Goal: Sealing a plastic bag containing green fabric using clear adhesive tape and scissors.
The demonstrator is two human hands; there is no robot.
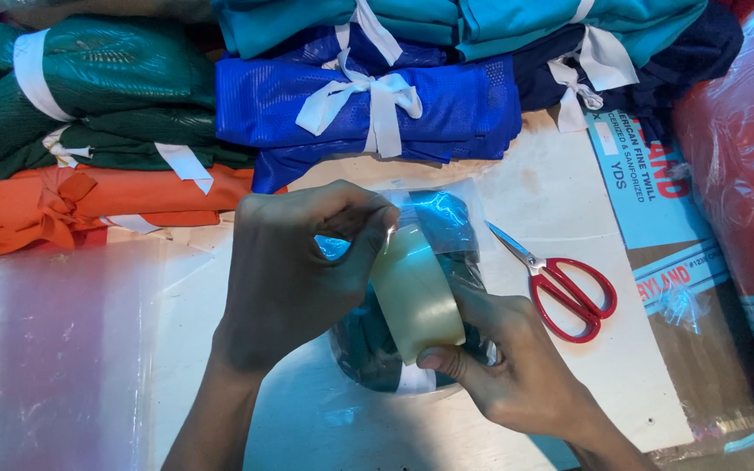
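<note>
My left hand [294,270] pinches the top edge of a clear plastic bag [447,218] that holds folded dark teal cloth. My right hand [517,366] grips a roll of clear packing tape [414,292], pressed against the front of that bag. The bag stands on the pale worktable [560,201], between both hands. The lower part of the bagged cloth is hidden behind the tape roll and my fingers.
Red-handled scissors [565,288] lie just right of the bag. Bundles of folded cloth tied with white strips fill the back: green [98,96], orange [115,205], blue [447,109], teal [499,22]. Clear plastic sheets [45,349] lie at left, a red wrapped fabric roll [743,166] at right.
</note>
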